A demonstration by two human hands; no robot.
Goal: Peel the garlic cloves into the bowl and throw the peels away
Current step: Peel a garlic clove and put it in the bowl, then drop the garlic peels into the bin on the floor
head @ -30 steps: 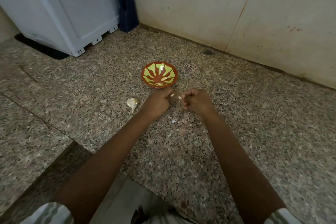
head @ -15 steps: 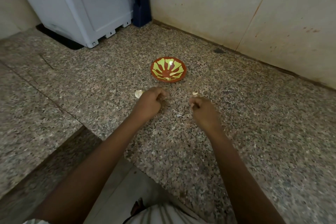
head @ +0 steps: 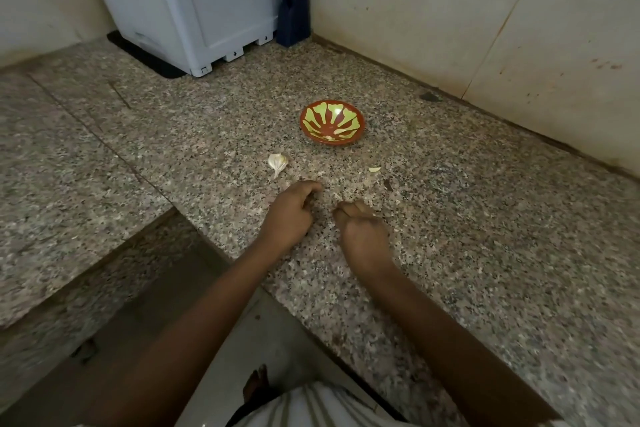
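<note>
Low on the speckled worktop [head: 485, 253], the left hand [head: 289, 215] and right hand [head: 360, 236] sit close together, fingers curled under; whether either grips anything cannot be told. Just beyond the left hand lies a garlic piece [head: 277, 162], and beyond the right hand a pale scrap [head: 374, 169]. Farther out, the bowl [head: 361, 123] holds peeled cloves [head: 337, 131].

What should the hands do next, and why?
Probably the left hand should reach forward and pick up the garlic. It lies on the counter just ahead of that hand, in its white skin, while the bowl already holds a few pale cloves. Whether it or the right hand holds anything is unclear.
</note>
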